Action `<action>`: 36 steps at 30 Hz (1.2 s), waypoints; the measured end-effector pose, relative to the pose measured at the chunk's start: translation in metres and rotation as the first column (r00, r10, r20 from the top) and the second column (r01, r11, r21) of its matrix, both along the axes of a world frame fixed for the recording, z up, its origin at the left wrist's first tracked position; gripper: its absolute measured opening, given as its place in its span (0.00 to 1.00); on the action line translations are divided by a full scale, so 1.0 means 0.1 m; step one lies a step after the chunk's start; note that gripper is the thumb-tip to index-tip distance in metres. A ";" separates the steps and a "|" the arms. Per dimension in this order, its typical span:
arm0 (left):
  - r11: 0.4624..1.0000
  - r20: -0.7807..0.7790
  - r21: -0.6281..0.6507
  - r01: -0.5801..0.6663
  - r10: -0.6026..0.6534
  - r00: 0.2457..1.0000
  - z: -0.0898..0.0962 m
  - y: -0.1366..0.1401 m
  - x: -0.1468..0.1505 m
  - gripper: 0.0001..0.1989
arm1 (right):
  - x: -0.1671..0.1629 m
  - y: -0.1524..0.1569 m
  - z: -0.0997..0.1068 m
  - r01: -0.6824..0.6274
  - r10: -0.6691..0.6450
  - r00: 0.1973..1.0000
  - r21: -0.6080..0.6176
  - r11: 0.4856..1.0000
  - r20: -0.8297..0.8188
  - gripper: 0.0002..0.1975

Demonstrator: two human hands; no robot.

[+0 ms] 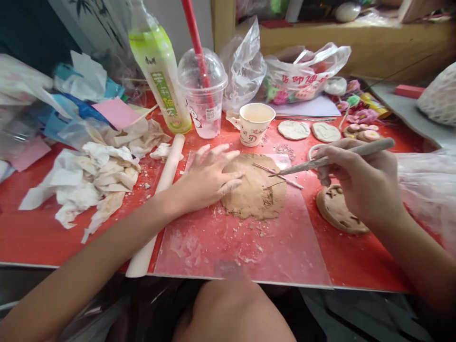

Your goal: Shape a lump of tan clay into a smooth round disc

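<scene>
A flattened brown clay slab (249, 190) lies on a clear plastic sheet (228, 247), its lower right part scratched and rough. My left hand (208, 178) rests with spread fingers along the slab's left edge, the fingertips touching it. In my right hand (356, 171) is a clay-smeared pointed modelling tool (331, 159), pinched like a pen. Its thin tip points left over the slab; whether it touches the clay I cannot tell. A thin pinkish stick (294, 182) lies across the slab's right side. Below my right hand sits a rounded clay piece (335, 209) with cut-out marks, partly covered.
A rolling pin (167, 171) lies left of the sheet, beside crumpled tissues (96, 175). Behind stand a tea bottle (160, 76), a domed plastic cup (203, 104) with a red straw and a paper cup (255, 123). Two pale clay discs (294, 129) lie at back right.
</scene>
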State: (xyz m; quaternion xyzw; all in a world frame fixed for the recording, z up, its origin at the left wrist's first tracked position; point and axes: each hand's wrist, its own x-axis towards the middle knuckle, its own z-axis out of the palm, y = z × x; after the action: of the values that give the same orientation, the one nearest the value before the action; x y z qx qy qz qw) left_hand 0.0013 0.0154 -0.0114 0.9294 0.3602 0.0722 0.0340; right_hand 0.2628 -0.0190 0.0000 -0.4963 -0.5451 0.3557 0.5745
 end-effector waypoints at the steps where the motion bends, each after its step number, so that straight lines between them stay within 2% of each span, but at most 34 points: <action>1: 0.999 0.017 0.019 -0.050 0.049 0.999 -0.01 0.00 0.05 0.20 | 0.00 0.01 -0.01 0.002 -0.002 1.000 0.002 1.000 0.002 0.06; 3: 1.000 0.039 0.009 -0.018 0.017 0.999 -0.01 -0.02 0.17 0.22 | 0.01 0.03 -0.03 0.003 -0.003 1.000 0.010 1.000 0.018 0.06; 6: 0.980 0.037 -0.036 0.196 -0.195 0.980 -0.03 -0.05 0.28 0.22 | 0.01 0.05 -0.04 0.007 -0.008 0.999 0.025 1.000 0.031 0.06; 7: 0.979 0.033 -0.033 0.201 -0.200 0.979 -0.04 -0.04 0.29 0.22 | 0.01 0.06 -0.04 0.012 -0.013 1.000 0.024 1.000 0.022 0.07; 10: 1.000 0.043 0.013 -0.021 0.020 0.999 -0.05 -0.01 0.22 0.22 | 0.02 0.06 0.00 0.024 -0.023 0.999 0.020 1.000 -0.046 0.06; 11: 0.999 0.042 0.004 -0.054 0.053 0.998 -0.05 0.00 0.19 0.22 | 0.02 0.06 0.01 0.029 -0.027 0.997 0.027 0.999 -0.065 0.06; 12: 0.999 0.034 -0.019 -0.027 0.028 0.999 -0.05 0.01 0.18 0.23 | 0.02 0.06 0.02 0.036 -0.033 0.996 0.039 0.999 -0.078 0.06; 15: 0.983 0.008 -0.076 0.168 -0.168 0.986 -0.04 0.00 0.19 0.22 | 0.02 0.05 0.04 0.055 -0.050 0.996 0.070 0.996 -0.077 0.07; 16: 0.983 0.005 -0.059 0.171 -0.171 0.985 -0.04 0.00 0.22 0.21 | 0.01 0.05 0.05 0.056 -0.051 0.996 0.070 0.996 -0.074 0.07; 19: 0.999 0.011 0.036 0.023 -0.023 1.000 -0.04 -0.01 0.29 0.22 | 0.01 0.04 0.07 0.066 -0.060 0.996 0.083 0.994 -0.072 0.07; 20: 0.999 0.008 0.036 0.012 -0.013 1.000 -0.05 -0.01 0.30 0.23 | 0.01 0.04 0.08 0.075 -0.068 0.995 0.095 0.993 -0.076 0.06; 23: 0.990 -0.025 -0.049 0.136 -0.137 0.990 -0.05 0.01 0.30 0.26 | 0.02 0.03 0.11 0.108 -0.095 0.989 0.117 0.987 -0.113 0.05; 25: 0.986 -0.024 -0.059 0.154 -0.156 0.987 -0.05 0.04 0.27 0.23 | 0.03 0.03 0.12 0.109 -0.094 0.987 0.117 0.987 -0.131 0.05; 29: 0.999 -0.002 0.032 -0.009 0.009 1.000 -0.06 0.09 0.22 0.24 | 0.02 0.01 0.11 0.057 -0.045 0.993 0.111 0.992 -0.105 0.07; 30: 0.999 -0.008 0.034 -0.003 0.004 1.000 -0.06 0.09 0.21 0.26 | 0.01 0.01 0.10 0.051 -0.042 0.995 0.111 0.992 -0.089 0.07; 32: 0.996 -0.026 0.010 0.084 -0.084 0.996 -0.05 0.07 0.20 0.29 | 0.00 0.00 0.09 0.050 -0.044 0.998 0.121 0.991 -0.051 0.08; 34: 0.986 -0.039 -0.012 0.164 -0.165 0.986 -0.03 0.06 0.19 0.28 | 0.00 -0.02 0.08 0.050 -0.048 0.999 0.131 0.990 -0.018 0.08; 36: 0.992 -0.042 0.013 0.127 -0.126 0.991 -0.03 0.07 0.16 0.25 | 0.00 -0.03 0.07 0.051 -0.051 0.999 0.129 0.990 -0.001 0.08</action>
State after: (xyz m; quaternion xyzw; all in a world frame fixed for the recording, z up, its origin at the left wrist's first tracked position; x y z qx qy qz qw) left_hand 0.0177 0.0228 -0.0144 0.9519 0.3007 0.0538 0.0237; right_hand 0.2623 -0.0222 0.0072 -0.4721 -0.5548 0.3044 0.6137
